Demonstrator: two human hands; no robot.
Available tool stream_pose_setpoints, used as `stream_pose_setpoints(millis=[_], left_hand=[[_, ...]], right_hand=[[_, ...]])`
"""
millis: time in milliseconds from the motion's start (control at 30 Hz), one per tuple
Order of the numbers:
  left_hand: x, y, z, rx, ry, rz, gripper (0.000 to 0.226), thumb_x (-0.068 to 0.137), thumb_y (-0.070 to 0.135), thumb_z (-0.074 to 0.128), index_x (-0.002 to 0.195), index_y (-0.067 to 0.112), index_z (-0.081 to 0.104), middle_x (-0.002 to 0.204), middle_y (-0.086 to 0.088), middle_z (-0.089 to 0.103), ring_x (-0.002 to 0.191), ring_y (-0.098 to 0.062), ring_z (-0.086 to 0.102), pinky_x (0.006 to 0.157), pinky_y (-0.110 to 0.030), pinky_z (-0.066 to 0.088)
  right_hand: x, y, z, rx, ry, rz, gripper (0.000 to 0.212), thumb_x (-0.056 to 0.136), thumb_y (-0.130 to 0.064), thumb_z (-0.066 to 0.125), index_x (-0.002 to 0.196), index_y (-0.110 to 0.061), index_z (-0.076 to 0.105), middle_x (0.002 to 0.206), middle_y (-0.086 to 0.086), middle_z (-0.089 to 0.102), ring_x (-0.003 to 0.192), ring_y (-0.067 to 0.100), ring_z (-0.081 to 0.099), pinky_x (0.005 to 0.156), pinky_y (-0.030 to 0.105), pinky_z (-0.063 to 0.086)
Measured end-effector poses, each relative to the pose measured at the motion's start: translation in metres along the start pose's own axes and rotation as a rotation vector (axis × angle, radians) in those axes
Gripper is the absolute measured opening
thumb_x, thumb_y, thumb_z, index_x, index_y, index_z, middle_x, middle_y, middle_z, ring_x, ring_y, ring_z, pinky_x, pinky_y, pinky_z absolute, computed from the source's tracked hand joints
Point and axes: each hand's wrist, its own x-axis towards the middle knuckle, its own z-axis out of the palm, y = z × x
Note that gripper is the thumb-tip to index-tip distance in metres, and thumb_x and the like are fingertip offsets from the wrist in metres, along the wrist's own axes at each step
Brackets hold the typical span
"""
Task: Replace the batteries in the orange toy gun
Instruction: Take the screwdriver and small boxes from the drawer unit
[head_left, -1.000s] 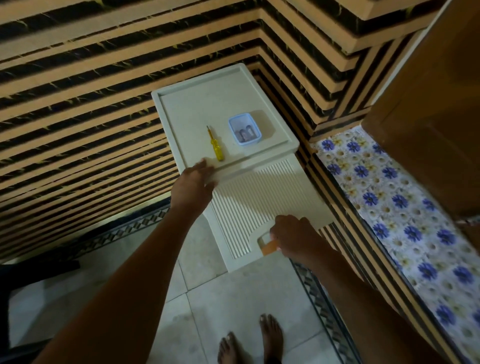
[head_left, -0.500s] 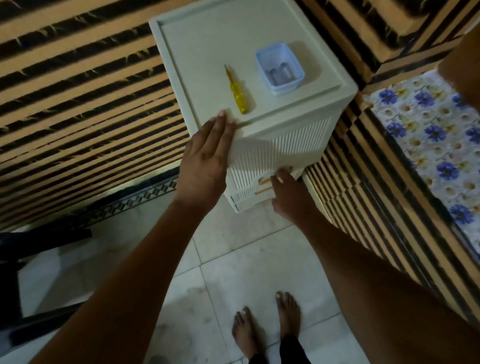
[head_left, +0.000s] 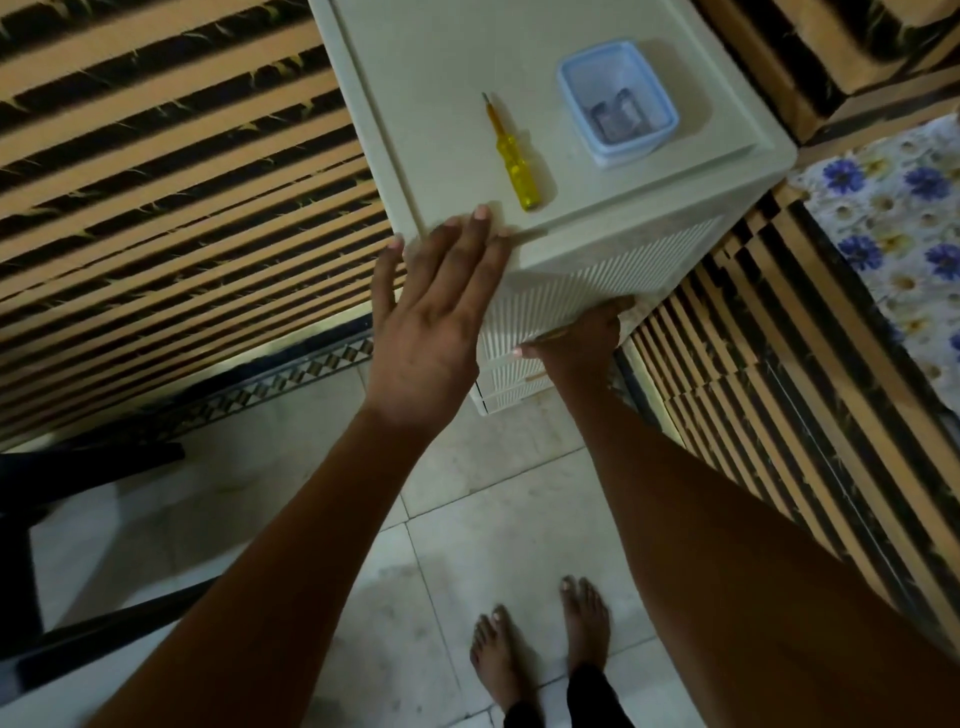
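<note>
**Hands on a drawer unit in a striped corner**

A cream plastic drawer unit with ribbed drawer fronts stands on pale floor tiles, tucked into a corner of walls banded in black and tan stripes. To its right lies a cloth with blue flowers. Bare feet show at the bottom of the view.

On the unit's top, a yellow-handled screwdriver lies near the front edge, its long axis running front to back, with the tip toward the rear edge and the handle end toward the person. Toward the right rear corner sits a small blue-rimmed plastic container holding blurred metallic items, perhaps batteries.

The left hand rests flat, fingers spread and holding nothing, over the front left corner of the top. The right hand is against the drawer fronts, below the front right corner; whether its fingers are curled round anything cannot be told.

The orange toy gun is not visible.
</note>
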Motion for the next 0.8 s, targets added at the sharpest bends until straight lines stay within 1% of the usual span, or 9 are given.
stream_pose_setpoints(millis=[67, 100, 200, 300, 433, 500, 600, 700, 800], left_hand=[[0.002, -0.006, 0.000, -0.044, 0.027, 0.033, 0.066, 0.095, 0.017, 0.066, 0.156, 0.014, 0.041, 0.163, -0.009, 0.038, 0.149, -0.031, 0.036, 0.124, -0.049, 0.017], [0.003, -0.008, 0.001, -0.055, 0.037, 0.044, 0.065, 0.095, 0.016, 0.067, 0.155, 0.013, 0.043, 0.162, -0.011, 0.039, 0.148, -0.032, 0.038, 0.124, -0.048, 0.020], [0.002, -0.012, 0.005, -0.054, 0.029, 0.060, 0.067, 0.095, 0.014, 0.069, 0.156, 0.011, 0.041, 0.163, -0.012, 0.037, 0.149, -0.032, 0.036, 0.123, -0.050, 0.026], [0.000, -0.010, 0.007, -0.052, 0.011, 0.073, 0.064, 0.100, 0.014, 0.064, 0.157, 0.009, 0.036, 0.164, -0.014, 0.033, 0.152, -0.033, 0.031, 0.124, -0.054, 0.024], [-0.002, -0.012, 0.005, -0.061, -0.009, 0.093, 0.068, 0.099, 0.011, 0.066, 0.158, 0.008, 0.033, 0.166, -0.013, 0.029, 0.154, -0.032, 0.027, 0.126, -0.051, 0.019], [-0.001, -0.012, 0.002, -0.071, -0.011, 0.095, 0.070, 0.098, 0.011, 0.067, 0.159, 0.009, 0.033, 0.166, -0.012, 0.029, 0.154, -0.031, 0.027, 0.126, -0.050, 0.019], [0.000, -0.011, -0.001, -0.079, -0.041, 0.091, 0.073, 0.096, 0.012, 0.068, 0.159, 0.011, 0.032, 0.167, -0.011, 0.028, 0.154, -0.031, 0.027, 0.127, -0.050, 0.019], [0.000, -0.007, -0.006, -0.082, -0.088, 0.069, 0.075, 0.095, 0.012, 0.069, 0.160, 0.010, 0.031, 0.167, -0.012, 0.028, 0.154, -0.032, 0.026, 0.127, -0.050, 0.018], [0.008, 0.000, -0.022, -0.139, -0.121, 0.018, 0.075, 0.089, 0.016, 0.073, 0.156, 0.010, 0.039, 0.163, -0.013, 0.036, 0.151, -0.033, 0.033, 0.124, -0.053, 0.025]], right_hand=[[0.002, -0.006, 0.004, 0.064, -0.024, 0.088, 0.172, 0.043, -0.054, 0.100, 0.159, -0.017, -0.020, 0.166, 0.018, 0.008, 0.151, 0.044, 0.024, 0.117, 0.051, 0.036], [0.001, -0.008, 0.005, -0.015, -0.016, 0.096, 0.177, 0.040, -0.062, 0.097, 0.157, -0.014, -0.026, 0.165, 0.017, 0.009, 0.152, 0.041, 0.021, 0.120, 0.051, 0.031], [-0.003, -0.004, -0.001, -0.150, 0.041, 0.041, 0.163, 0.052, -0.042, 0.100, 0.159, -0.005, -0.018, 0.162, 0.017, 0.022, 0.151, 0.036, 0.026, 0.120, 0.040, 0.032], [-0.005, -0.001, -0.011, -0.151, 0.048, -0.016, 0.151, 0.058, -0.030, 0.100, 0.160, 0.000, -0.008, 0.160, 0.017, 0.028, 0.149, 0.036, 0.031, 0.104, 0.018, 0.038], [-0.011, -0.010, -0.013, -0.166, 0.010, 0.007, 0.155, 0.060, -0.035, 0.098, 0.158, 0.000, -0.016, 0.161, 0.020, 0.025, 0.150, 0.038, 0.027, 0.118, 0.040, 0.034], [-0.015, -0.013, -0.013, -0.154, 0.009, 0.008, 0.156, 0.059, -0.036, 0.099, 0.159, 0.000, -0.016, 0.161, 0.021, 0.026, 0.150, 0.037, 0.028, 0.121, 0.044, 0.031], [-0.022, -0.016, -0.014, -0.155, 0.022, -0.024, 0.150, 0.059, -0.038, 0.099, 0.160, 0.002, -0.006, 0.157, 0.020, 0.035, 0.148, 0.036, 0.033, 0.122, 0.047, 0.034], [-0.030, -0.019, -0.023, -0.189, 0.054, -0.084, 0.129, 0.061, -0.042, 0.096, 0.155, 0.005, 0.022, 0.146, 0.020, 0.050, 0.140, 0.036, 0.045, 0.114, 0.048, 0.043], [-0.047, -0.036, -0.046, -0.170, 0.141, -0.206, 0.076, 0.072, -0.030, 0.091, 0.133, -0.001, 0.055, 0.126, 0.018, 0.064, 0.121, 0.034, 0.060, 0.101, 0.043, 0.053]])
